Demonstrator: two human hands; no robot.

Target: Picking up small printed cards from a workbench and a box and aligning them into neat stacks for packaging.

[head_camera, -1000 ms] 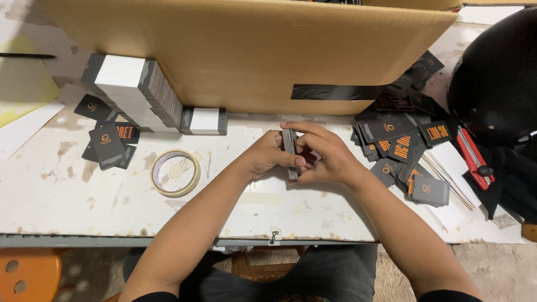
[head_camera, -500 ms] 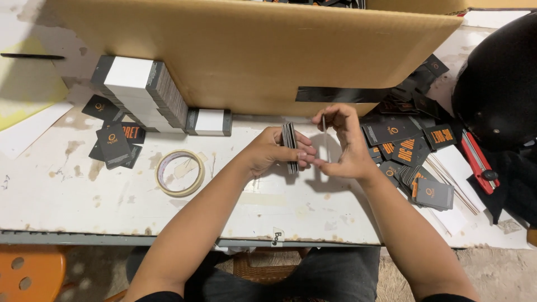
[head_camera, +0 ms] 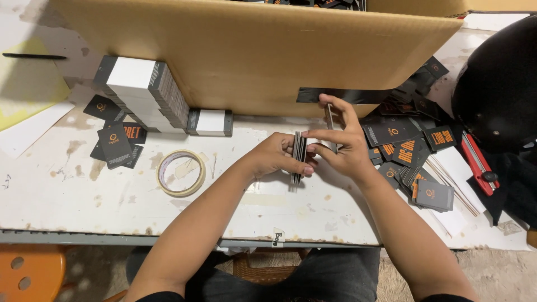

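Observation:
My left hand [head_camera: 276, 156] grips a small stack of black tags [head_camera: 298, 158] held on edge above the white table [head_camera: 78, 196]. My right hand [head_camera: 342, 146] is just right of that stack, pinching a single black tag [head_camera: 330, 118] upright between fingers and thumb, with its lower fingers touching the stack. A loose heap of black tags with orange print [head_camera: 411, 151] lies to the right of my right hand.
A large cardboard box [head_camera: 251, 50] lies along the back. Banded tag bundles [head_camera: 146, 95] and a few loose tags [head_camera: 114, 145] sit at left, a tape roll [head_camera: 180, 172] nearer. A black helmet [head_camera: 498, 95] and a red cutter [head_camera: 478, 165] are at right, an orange stool [head_camera: 25, 274] below.
My right hand has come away from the stack and risen toward the box with one tag; a second ago both hands were closed together on the stack.

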